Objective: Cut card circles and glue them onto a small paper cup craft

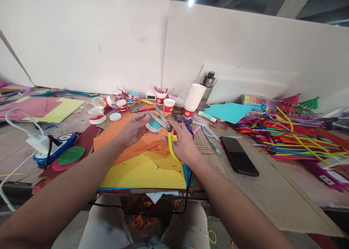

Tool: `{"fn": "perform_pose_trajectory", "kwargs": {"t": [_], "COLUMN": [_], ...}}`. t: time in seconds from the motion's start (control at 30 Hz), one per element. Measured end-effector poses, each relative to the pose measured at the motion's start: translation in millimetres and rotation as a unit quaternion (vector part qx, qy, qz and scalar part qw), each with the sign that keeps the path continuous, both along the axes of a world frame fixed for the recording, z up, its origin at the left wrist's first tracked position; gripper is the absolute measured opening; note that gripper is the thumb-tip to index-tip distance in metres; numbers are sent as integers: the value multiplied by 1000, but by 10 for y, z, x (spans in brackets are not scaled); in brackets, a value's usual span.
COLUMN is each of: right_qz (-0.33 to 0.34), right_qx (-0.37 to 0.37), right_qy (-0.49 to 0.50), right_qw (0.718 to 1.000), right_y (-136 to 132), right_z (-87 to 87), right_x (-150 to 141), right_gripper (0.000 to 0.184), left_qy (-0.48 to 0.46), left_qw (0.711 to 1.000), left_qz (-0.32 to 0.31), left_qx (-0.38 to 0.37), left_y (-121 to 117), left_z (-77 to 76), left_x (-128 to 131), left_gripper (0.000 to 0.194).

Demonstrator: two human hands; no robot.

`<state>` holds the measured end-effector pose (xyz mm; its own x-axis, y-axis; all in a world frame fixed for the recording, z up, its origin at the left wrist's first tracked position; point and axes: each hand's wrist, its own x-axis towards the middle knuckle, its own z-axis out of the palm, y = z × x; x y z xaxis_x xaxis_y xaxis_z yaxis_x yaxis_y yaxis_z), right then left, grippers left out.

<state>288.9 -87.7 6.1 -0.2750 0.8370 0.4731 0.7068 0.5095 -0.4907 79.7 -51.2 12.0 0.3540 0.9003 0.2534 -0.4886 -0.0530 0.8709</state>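
Note:
My left hand [135, 128] pinches a small white cut-down paper cup [153, 125] with a teal disc inside its rim. In my right hand [183, 143] are scissors [172, 149] with yellow handles, fingers wrapped around the grips. The scissor blades are spread apart and point toward the upper left, right by the cup piece; whether they touch it I cannot tell. Below both hands lie orange sheets [109, 140] over a yellow sheet [141, 172], with tiny red scraps on top. A blue glue gun [188, 122] is just beyond my right hand.
Behind the hands stand a stack of paper cups [195, 98], a bottle [207, 89] and a cup of red strips [161, 96]. Cut cups [97, 114] sit at left, near a blue power strip [58, 147]. At right are a phone [239, 156] and many pipe cleaners [289, 132].

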Motion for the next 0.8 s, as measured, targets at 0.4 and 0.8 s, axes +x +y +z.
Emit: {"fn": "perform_pose_trajectory", "kwargs": {"t": [0.4, 0.8], "right_qz": [2, -1], "right_qx": [6, -12], "right_qy": [-33, -51], "right_qw": [999, 999], "right_y": [-7, -32], "right_z": [16, 66], "right_x": [19, 12], "right_gripper": [53, 48], "left_qy": [12, 22], "left_qw": [1000, 1000], "left_qz": [-15, -13], "left_qx": [17, 17], "left_y": [22, 45], "left_z": [-11, -17], "left_x": [-23, -63], "left_gripper": [32, 33]}}
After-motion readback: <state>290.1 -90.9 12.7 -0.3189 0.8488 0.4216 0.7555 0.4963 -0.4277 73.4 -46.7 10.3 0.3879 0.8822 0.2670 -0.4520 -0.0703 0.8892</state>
